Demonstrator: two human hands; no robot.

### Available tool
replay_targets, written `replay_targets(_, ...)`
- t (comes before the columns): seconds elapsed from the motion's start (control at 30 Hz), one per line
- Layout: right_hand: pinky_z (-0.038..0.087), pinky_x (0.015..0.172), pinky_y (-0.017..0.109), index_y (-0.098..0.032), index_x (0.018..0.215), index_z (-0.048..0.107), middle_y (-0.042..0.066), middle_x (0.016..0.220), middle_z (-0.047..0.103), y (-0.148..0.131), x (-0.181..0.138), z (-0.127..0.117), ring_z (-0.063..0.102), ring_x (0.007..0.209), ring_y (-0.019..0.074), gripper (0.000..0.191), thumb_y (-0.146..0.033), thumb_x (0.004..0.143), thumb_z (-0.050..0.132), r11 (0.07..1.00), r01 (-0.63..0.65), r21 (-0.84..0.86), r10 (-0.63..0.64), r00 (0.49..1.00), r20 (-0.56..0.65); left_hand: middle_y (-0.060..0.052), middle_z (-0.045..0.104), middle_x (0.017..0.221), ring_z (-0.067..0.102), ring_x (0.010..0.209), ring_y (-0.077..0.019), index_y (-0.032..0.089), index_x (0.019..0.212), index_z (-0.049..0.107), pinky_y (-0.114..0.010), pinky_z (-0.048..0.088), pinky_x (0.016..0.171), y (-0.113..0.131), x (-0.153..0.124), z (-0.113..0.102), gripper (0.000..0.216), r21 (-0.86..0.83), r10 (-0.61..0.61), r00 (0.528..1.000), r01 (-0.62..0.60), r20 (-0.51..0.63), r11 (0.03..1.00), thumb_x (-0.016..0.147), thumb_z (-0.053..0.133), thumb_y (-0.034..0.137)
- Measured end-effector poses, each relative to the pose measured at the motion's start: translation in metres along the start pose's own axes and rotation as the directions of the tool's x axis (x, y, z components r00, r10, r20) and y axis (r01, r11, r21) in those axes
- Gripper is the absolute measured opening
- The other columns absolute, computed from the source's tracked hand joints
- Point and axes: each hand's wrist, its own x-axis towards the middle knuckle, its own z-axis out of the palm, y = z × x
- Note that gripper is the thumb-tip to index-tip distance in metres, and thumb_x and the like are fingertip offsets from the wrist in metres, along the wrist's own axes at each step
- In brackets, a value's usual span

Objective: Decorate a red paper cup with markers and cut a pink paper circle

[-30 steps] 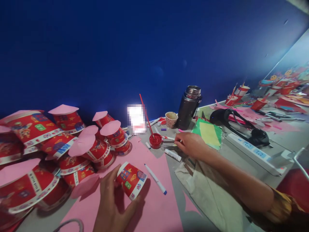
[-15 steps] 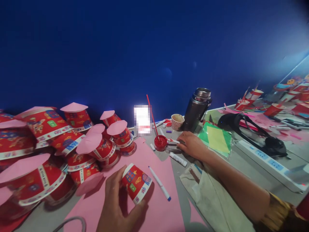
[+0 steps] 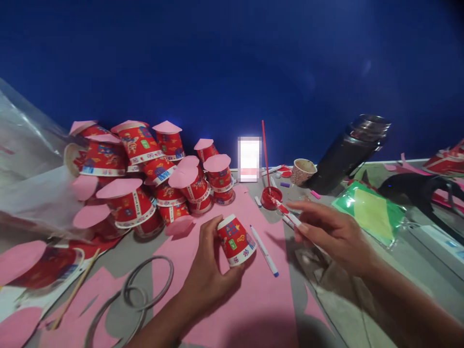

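Observation:
My left hand grips a red printed paper cup, held upside down and tilted on a pink paper sheet. My right hand is lifted above the table and pinches a white stick with a red-smeared tip. A white pen with a blue tip lies on the pink sheet between the two hands. A small red paint pot with a red stick standing in it sits just beyond the right hand.
A heap of red cups with pink paper lids fills the left. A dark flask, a small patterned cup, green and yellow sheets in plastic, a black strap, wire rings and a lit phone screen lie about.
My right hand has lifted off the table near the paint pot, now holding the white stick. The view has swung left. My left hand still holds the cup.

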Motion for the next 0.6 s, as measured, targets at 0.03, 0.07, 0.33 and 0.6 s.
replay_targets(0.03, 0.047, 0.047, 0.022, -0.029, 0.131, 0.075, -0.001, 0.072, 0.070, -0.008, -0.006, 0.003, 0.061, 0.055, 0.0133, 0.032, -0.029, 0.101, 0.063, 0.995, -0.045, 0.093, 0.043, 0.999, 0.021, -0.012, 0.052, 0.140, 0.065, 0.119, -0.0260, 0.027, 0.147, 0.038, -0.046, 0.057, 0.104, -0.001, 0.000, 0.001, 0.076, -0.024, 0.020, 1.000, -0.020, 0.007, 1.000, 0.083, 0.078, 0.027)
replay_targets(0.07, 0.049, 0.048, 0.022, -0.029, 0.128, 0.077, 0.001, 0.076, 0.072, -0.014, -0.012, 0.006, 0.063, 0.058, 0.0138, 0.030, -0.031, 0.100, 0.066, 0.980, -0.060, 0.189, 0.053, 0.998, 0.042, -0.011, 0.050, 0.142, 0.064, 0.121, -0.0258, 0.028, 0.147, 0.039, -0.046, 0.057, 0.105, -0.003, -0.001, 0.001, 0.074, -0.037, 0.052, 0.999, -0.051, 0.015, 0.998, 0.084, 0.077, 0.023)
replay_targets(0.33, 0.060, 0.063, 0.023, -0.032, 0.119, 0.081, 0.003, 0.090, 0.078, -0.016, -0.029, 0.047, 0.073, 0.073, 0.0158, 0.022, -0.035, 0.099, 0.074, 0.951, 0.072, 0.301, -0.043, 0.994, -0.104, -0.013, 0.038, 0.156, 0.044, 0.147, -0.0333, 0.031, 0.155, 0.033, -0.055, 0.045, 0.121, -0.017, -0.001, -0.003, 0.092, -0.021, 0.260, 0.957, -0.259, 0.126, 0.966, 0.075, 0.068, 0.003)
replay_targets(0.6, 0.060, 0.068, 0.026, -0.027, 0.107, 0.080, 0.002, 0.086, 0.082, -0.024, -0.027, 0.061, 0.076, 0.073, 0.0179, 0.011, -0.023, 0.098, 0.074, 0.947, 0.322, -0.004, -0.316, 0.928, -0.197, -0.014, 0.040, 0.153, 0.045, 0.144, -0.0340, 0.031, 0.156, 0.030, -0.057, 0.046, 0.120, -0.014, -0.001, -0.004, 0.092, 0.075, 0.316, 0.939, -0.328, 0.135, 0.942, 0.077, 0.068, 0.005)
